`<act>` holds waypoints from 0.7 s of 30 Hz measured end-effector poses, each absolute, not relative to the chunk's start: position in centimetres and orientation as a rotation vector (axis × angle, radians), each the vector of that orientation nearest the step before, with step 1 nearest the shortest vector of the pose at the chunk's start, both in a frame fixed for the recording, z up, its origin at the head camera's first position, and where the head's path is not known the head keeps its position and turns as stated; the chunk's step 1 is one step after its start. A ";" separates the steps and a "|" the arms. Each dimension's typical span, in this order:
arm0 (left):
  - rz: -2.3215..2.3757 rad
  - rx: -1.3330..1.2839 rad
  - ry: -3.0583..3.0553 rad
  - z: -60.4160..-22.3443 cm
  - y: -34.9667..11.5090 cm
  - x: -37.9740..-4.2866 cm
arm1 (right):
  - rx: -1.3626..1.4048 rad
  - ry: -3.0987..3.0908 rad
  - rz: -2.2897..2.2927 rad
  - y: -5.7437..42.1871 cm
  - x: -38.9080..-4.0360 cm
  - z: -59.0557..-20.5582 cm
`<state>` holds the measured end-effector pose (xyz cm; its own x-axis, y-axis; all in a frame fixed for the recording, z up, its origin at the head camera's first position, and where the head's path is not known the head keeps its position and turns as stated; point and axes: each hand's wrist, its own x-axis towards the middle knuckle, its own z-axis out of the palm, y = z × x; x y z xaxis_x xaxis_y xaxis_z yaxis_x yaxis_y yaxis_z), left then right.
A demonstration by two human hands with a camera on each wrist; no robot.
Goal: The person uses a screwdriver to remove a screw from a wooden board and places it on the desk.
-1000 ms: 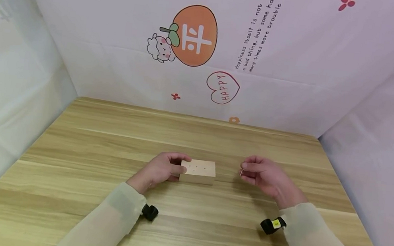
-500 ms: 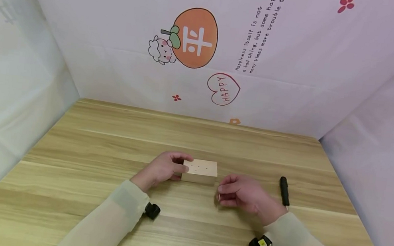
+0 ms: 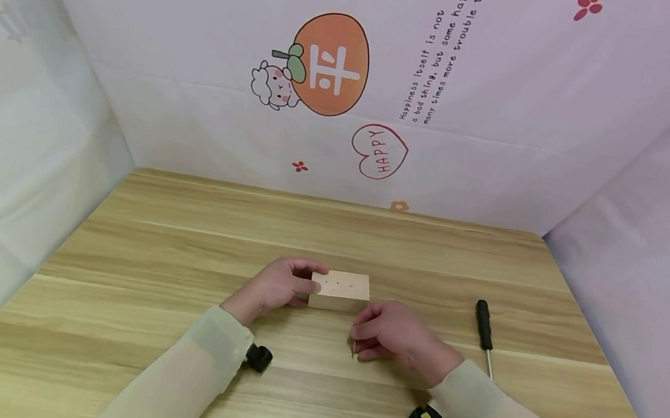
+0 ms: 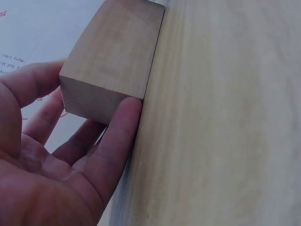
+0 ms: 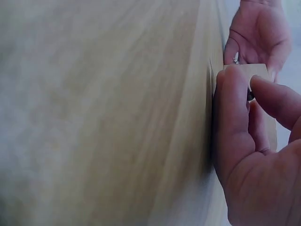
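A pale wooden block (image 3: 340, 291) with several small holes in its top face lies on the table. My left hand (image 3: 277, 288) grips its left end; in the left wrist view the thumb and fingers (image 4: 123, 115) press against that end of the block (image 4: 113, 52). Just in front of the block's right corner, my right hand (image 3: 395, 338) pinches a small thin screw (image 3: 353, 349) that points downward. In the right wrist view the shiny threaded tip of the screw (image 5: 236, 58) shows beyond the fingers, which cover most of its length.
To the right of my right hand lies a screwdriver (image 3: 484, 327) with a black handle and a metal shaft, partly hidden by the sleeve. A printed white cloth (image 3: 468, 168) stands behind the wood-grain table (image 3: 217, 224) and along both sides.
My right hand has moved left and toward me with the screw, ending near the block's front right corner. This has uncovered the screwdriver. My left hand stays on the block.
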<state>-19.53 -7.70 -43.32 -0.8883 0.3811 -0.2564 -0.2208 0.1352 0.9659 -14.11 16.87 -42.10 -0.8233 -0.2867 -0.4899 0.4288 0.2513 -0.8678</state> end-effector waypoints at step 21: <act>1.793 0.137 1.965 -43.0 -7.9 -19.3 | 0.172 2.059 -1.610 16.2 -13.9 -42.1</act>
<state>-19.31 -7.87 -43.02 -0.8831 0.3812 -0.2736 -0.2376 0.1394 0.9613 -13.92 16.17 -42.08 -0.8588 -0.2101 -0.4672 0.4028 0.2864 -0.8693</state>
